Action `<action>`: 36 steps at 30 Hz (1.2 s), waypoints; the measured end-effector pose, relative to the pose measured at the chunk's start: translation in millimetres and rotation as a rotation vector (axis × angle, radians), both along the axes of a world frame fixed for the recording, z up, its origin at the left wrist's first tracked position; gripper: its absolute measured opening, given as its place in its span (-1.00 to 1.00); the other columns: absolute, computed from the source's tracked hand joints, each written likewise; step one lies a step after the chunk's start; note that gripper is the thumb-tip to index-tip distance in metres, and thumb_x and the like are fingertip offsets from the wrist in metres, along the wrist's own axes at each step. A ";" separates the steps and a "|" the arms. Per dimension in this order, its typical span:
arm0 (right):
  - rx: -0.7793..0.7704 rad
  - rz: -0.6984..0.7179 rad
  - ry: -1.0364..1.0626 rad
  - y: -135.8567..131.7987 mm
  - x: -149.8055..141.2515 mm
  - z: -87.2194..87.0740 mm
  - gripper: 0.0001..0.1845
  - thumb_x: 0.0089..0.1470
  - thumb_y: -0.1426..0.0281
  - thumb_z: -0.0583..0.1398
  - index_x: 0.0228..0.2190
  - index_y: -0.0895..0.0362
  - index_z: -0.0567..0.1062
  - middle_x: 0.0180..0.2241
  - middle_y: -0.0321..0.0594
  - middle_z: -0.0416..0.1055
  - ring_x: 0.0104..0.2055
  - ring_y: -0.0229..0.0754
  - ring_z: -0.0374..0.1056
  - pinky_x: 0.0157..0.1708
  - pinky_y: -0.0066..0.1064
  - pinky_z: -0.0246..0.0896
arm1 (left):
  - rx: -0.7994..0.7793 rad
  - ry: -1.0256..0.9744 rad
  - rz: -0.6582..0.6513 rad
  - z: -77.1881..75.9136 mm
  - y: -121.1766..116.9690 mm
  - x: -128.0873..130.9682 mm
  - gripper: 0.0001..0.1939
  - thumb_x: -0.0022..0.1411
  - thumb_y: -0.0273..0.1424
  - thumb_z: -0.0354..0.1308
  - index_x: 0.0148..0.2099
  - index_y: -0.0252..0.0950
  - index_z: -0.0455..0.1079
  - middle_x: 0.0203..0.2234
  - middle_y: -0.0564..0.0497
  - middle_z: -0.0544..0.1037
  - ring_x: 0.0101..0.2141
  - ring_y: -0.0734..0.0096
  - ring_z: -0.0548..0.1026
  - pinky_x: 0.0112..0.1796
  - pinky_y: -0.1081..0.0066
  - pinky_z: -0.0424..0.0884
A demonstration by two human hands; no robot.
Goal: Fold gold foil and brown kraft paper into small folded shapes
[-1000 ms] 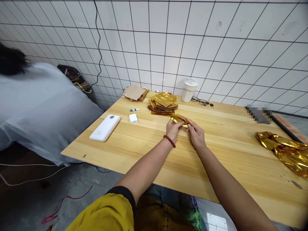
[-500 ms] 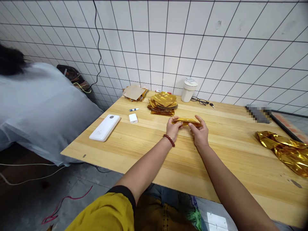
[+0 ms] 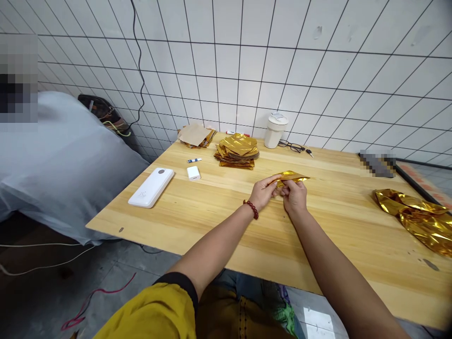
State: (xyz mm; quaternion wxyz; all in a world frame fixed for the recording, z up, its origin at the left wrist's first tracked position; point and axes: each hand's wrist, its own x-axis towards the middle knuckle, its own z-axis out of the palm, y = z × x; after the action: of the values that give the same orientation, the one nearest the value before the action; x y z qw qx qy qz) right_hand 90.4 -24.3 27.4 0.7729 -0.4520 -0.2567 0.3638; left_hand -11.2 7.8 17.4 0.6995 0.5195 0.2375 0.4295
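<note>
Both hands grip one gold foil sheet (image 3: 290,176) above the wooden table (image 3: 219,226). My left hand (image 3: 264,192), with a dark red bead bracelet (image 3: 252,210) at the wrist, is closed on its left side. From the near side, the fingers of my right hand (image 3: 295,195) pinch it, partly tucked beneath the foil. The sheet looks folded and its right end comes to a point. Beyond my hands lies a stack of gold foil sheets (image 3: 237,149). Far to the right, a crumpled length of gold foil (image 3: 416,216) rests on the tabletop.
Along the wall stand a white cup (image 3: 276,131), glasses (image 3: 292,146), a key (image 3: 309,153) and a brown-topped pile (image 3: 195,135). A white power bank (image 3: 151,188), a white adapter (image 3: 193,173) and a small blue-white strip (image 3: 194,160) lie left. A person (image 3: 63,155) sits at far left.
The foil has turned from a level strip into a tilted, pointed shape. My hands have come closer together, the left moving right, and my right fingers have curled in under the sheet.
</note>
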 end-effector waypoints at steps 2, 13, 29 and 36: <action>0.017 -0.018 0.007 0.7 0.6 0.2 -0.71 -0.33 0.44 0.32 -0.54 0.10 0.30 -0.71 -0.56 0.11 -0.72 -0.48 -0.13 -0.71 -0.54 -0.17 | -0.018 -0.001 -0.015 -0.3 0.6 -0.4 -0.58 0.15 -0.34 0.20 0.06 -0.35 0.48 -0.60 0.07 0.46 -0.61 0.61 0.34 -0.50 0.53 0.27; 0.004 -0.090 0.075 6.5 16.3 -5.3 -0.74 -0.26 0.36 0.24 -0.42 0.10 0.35 -0.62 -0.47 0.26 -0.71 -0.45 -0.01 -0.71 -0.55 -0.11 | -0.059 -0.005 -0.032 -0.5 4.1 -3.0 -0.59 0.13 -0.31 0.18 0.01 -0.37 0.50 -0.65 0.08 0.44 -0.65 0.62 0.30 -0.55 0.53 0.21; 0.009 -0.055 0.036 2.3 4.2 0.4 -0.54 -0.37 0.49 0.21 -0.26 0.14 0.44 -0.67 -0.51 0.22 -0.71 -0.45 -0.02 -0.69 -0.55 -0.11 | 0.005 0.034 -0.087 2.3 0.2 -2.6 -0.52 0.16 -0.35 0.16 0.12 -0.38 0.42 -0.66 0.10 0.43 -0.66 0.63 0.29 -0.55 0.55 0.19; -0.006 -0.102 0.101 5.0 7.2 2.5 -0.77 -0.26 0.41 0.18 -0.41 0.12 0.40 -0.67 -0.49 0.24 -0.75 -0.45 -0.04 -0.74 -0.55 -0.09 | -0.078 0.024 -0.021 4.5 2.6 -3.5 -0.52 0.15 -0.40 0.14 0.12 -0.41 0.39 -0.68 0.12 0.44 -0.69 0.63 0.28 -0.58 0.56 0.18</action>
State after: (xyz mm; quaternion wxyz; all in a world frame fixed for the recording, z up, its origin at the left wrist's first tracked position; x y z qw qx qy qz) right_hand 97.6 -19.3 29.9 0.8009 -0.4479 -0.1932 0.3472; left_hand -14.7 10.4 21.9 0.7210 0.4993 0.2568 0.4061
